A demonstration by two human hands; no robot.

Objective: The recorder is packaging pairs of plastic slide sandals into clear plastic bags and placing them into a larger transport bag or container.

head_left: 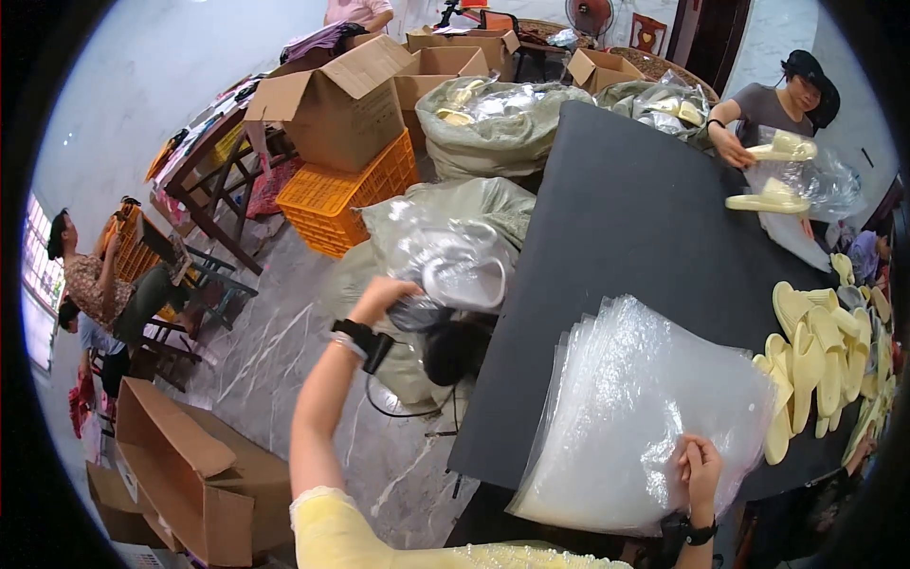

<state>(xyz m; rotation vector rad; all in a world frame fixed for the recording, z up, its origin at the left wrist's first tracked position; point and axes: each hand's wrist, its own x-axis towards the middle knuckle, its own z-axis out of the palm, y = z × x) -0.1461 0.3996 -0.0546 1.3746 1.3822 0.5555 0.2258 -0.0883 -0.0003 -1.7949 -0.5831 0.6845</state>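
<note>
My left hand, out over the table's left side, has its fingers closed at the edge of a clear plastic bag of pale slippers. The bag is blurred and hangs above a greenish woven sack. Below it are dark objects whose kind I cannot make out. On the dark table, a fanned stack of clear plastic bags lies under my right hand. The right fingers are curled and pinched together at the top bag. Yellow slippers are heaped right of the stack.
Across the table, a co-worker handles yellow slippers and a plastic bag. Sacks of bagged slippers, an orange crate and cardboard boxes stand at the far left. An open carton is near-left; seated people are beyond.
</note>
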